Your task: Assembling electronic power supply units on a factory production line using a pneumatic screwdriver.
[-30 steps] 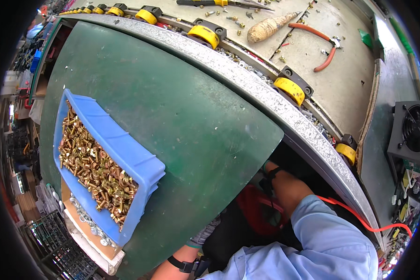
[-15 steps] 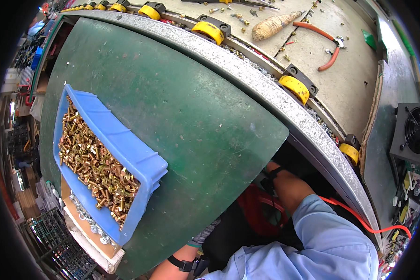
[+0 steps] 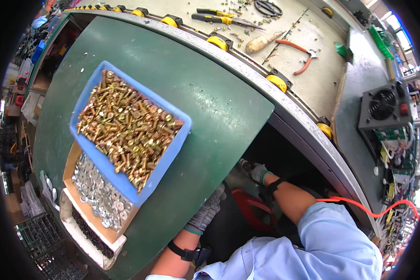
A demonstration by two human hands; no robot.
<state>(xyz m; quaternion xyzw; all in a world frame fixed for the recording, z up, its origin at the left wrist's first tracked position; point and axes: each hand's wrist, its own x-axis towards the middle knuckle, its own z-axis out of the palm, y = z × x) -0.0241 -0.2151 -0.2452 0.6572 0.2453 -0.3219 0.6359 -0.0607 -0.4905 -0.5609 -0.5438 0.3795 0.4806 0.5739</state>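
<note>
My left hand [image 3: 207,213], in a grey knitted glove, is at the near edge of the green table [image 3: 210,116]. Its fingertips reach toward a dark area and are not clear. Lower than the tabletop, in the shadowed gap on the right, is my right hand [image 3: 258,173], also gloved. A small dark object [image 3: 245,164] shows at its fingers, too blurred to name. On the tabletop to the left stands a blue bin [image 3: 176,148] full of brass-coloured bolts [image 3: 126,121]. Below it sits a cardboard box [image 3: 121,229] of silvery washers [image 3: 95,189].
A white foam-like box [image 3: 66,210] holds small black parts. Yellow rollers [image 3: 277,83] line the metal rail. Beyond lie yellow-black pliers [image 3: 214,18], a wrapped tool handle [image 3: 261,43] and orange-handled cutters [image 3: 305,56]. An orange cord [image 3: 359,209] runs right; a red seat-like piece [image 3: 249,205] is below.
The view has shifted, showing more of the far bench and the boxes. Both gloved hands have come further into sight, the right one out of the dark space under the rail.
</note>
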